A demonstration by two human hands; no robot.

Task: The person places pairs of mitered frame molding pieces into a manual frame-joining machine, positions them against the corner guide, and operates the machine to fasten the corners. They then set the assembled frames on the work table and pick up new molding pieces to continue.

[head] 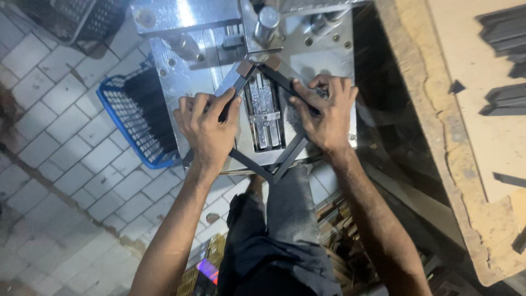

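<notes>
Looking down from the head camera, I see both hands pressing a dark square frame of metal strips flat onto the steel machine bed, with the frame turned like a diamond. Its top corner sits at twelve o'clock under the press head, and its bottom corner hangs off the bed edge at six o'clock, just above my knee.

My left hand grasps the upper-left strip, whose long axis runs from about seven o'clock up to one o'clock. The fingers wrap over it and the thumb pinches from the inner side, so the strip lies directly under the fingertips and carries on toward one o'clock from them.

My right hand clamps the upper-right strip, which runs from eleven o'clock down to five o'clock. Its fingers are curled over the strip, which emerges from them toward eleven o'clock. I think the thumb is on top of it, though the shadow there makes that hard to tell.

Both hands lie about equally near the corner under the press head, one on either side of the central die block, which sits inside the frame between them.

At nine o'clock from the left hand stands a blue mesh basket on the tiled floor. At three o'clock a wooden bench carries more dark strips.
</notes>
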